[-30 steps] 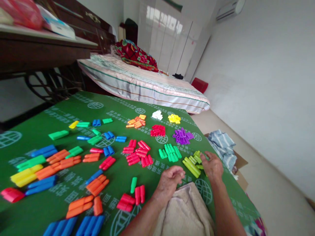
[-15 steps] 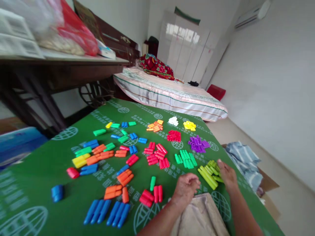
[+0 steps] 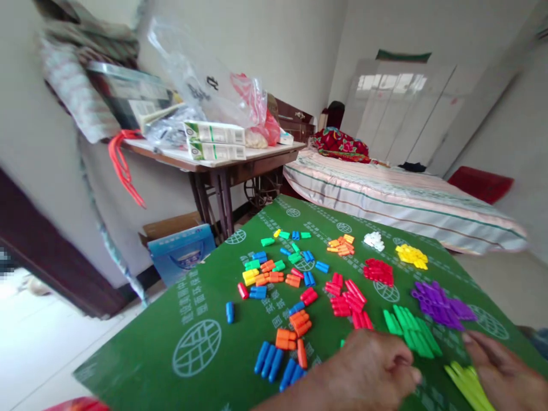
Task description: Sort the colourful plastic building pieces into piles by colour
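Note:
My left hand (image 3: 377,365) is above the front of the green board (image 3: 141,365), fingers curled in; what they hold, if anything, is hidden. It covers part of the nearby red and green pieces. My right hand (image 3: 507,374) is at the lower right edge, fingers stretched out, beside the lime-green plastic pieces (image 3: 466,385), partly covering them. Just beyond the hands lie a group of green pieces (image 3: 413,331) and a heap of purple pieces (image 3: 440,305). Red pieces (image 3: 349,297) lie in a group past my left hand.
Blue pieces (image 3: 269,361), orange pieces (image 3: 286,338) and other mixed colours are scattered over the board's left half. White pieces (image 3: 374,241) and yellow pieces (image 3: 411,256) form piles at the back. A side table (image 3: 205,165) with bags and boxes, a blue carton (image 3: 184,257) and a bed (image 3: 385,200) surround the board.
The view has swung to the left, so the board's contents appear further right. My left hand stays curled, now nearer the green pieces in view. My right hand remains by the lime-green pieces.

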The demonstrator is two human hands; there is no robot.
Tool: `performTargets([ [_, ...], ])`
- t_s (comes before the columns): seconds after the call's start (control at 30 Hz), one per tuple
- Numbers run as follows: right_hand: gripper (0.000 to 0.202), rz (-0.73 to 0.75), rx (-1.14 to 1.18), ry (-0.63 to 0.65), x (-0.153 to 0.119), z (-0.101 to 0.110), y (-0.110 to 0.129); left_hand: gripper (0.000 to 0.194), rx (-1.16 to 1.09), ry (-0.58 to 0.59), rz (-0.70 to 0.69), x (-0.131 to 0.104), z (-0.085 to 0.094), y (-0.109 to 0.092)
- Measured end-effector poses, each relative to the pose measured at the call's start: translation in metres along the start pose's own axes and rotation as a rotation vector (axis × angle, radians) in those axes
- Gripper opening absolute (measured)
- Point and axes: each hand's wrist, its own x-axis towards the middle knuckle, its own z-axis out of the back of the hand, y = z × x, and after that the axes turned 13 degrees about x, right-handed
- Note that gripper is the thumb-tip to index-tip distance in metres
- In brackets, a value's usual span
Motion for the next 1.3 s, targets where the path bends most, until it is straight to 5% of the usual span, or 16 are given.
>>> performTargets([
  [0.13,0.043,0.019,0.282,0.228,-0.023,-0.038,0.064,0.02,0.264,-0.166,0.025,-0.024,0.07,0.053],
  [0.3,0.037,0.138,0.447,0.552,-0.05,-0.089,0.122,0.021,0.519,-0.399,0.36,-0.048,0.146,0.13],
  [0.53,0.027,0.529,0.118,0.733,-0.06,-0.149,0.221,0.031,0.714,-0.636,0.666,-0.045,0.205,0.205],
  [0.77,0.037,0.849,-0.256,0.749,-0.058,-0.201,0.29,0.04,0.991,-0.616,0.754,-0.039,0.222,0.237],
  [0.97,0.035,0.867,-0.328,0.749,-0.059,-0.222,0.296,0.046,1.069,-0.548,0.804,-0.037,0.214,0.252],
  [1.3,0.028,0.749,-0.34,0.7,-0.035,-0.235,0.31,0.041,1.103,-0.519,0.848,-0.033,0.209,0.247],
])
